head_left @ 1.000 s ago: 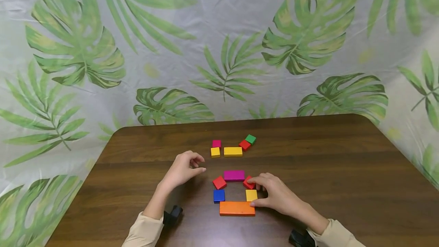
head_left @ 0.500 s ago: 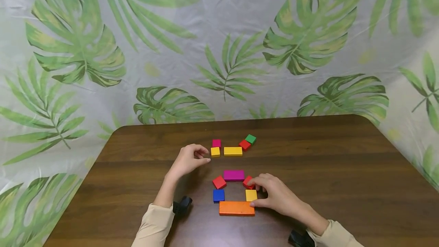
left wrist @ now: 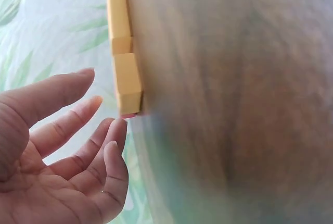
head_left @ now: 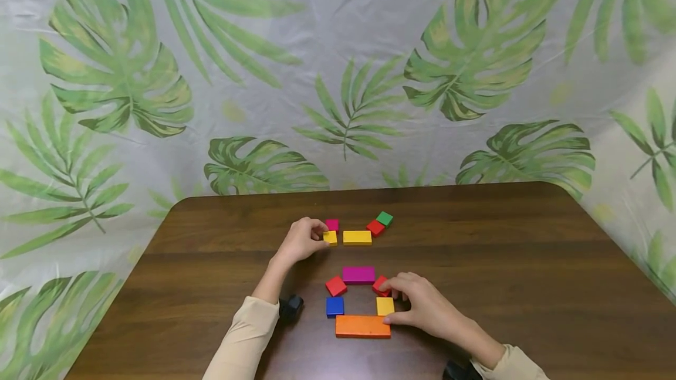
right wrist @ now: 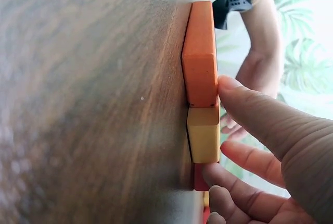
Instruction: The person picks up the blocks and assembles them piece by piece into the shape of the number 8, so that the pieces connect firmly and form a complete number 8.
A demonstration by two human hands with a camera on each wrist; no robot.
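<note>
My left hand (head_left: 302, 240) reaches beside a small yellow block (head_left: 330, 238), thumb and fingers spread at its left side. In the left wrist view a gap shows between the thumb (left wrist: 67, 89) and the fingers, with nothing held. Behind that block sits a pink block (head_left: 332, 225), and to its right a longer yellow block (head_left: 357, 238). My right hand (head_left: 425, 304) rests at a ring of blocks. Its thumb touches the long orange block (head_left: 362, 326) and a fingertip the right red block (head_left: 379, 284), with a yellow square block (head_left: 385, 306) between them.
A purple block (head_left: 358, 275), another red block (head_left: 335, 285) and a blue block (head_left: 335, 306) make up the ring's far and left sides. Further back, a red block (head_left: 375, 227) and a green block (head_left: 384, 219) lie corner to corner. A leaf-patterned cloth (head_left: 338, 75) hangs behind the brown table (head_left: 502, 251).
My left hand has moved right and away from me, up to the small yellow block. My right hand stays in place on the ring, and the blocks lie as before.
</note>
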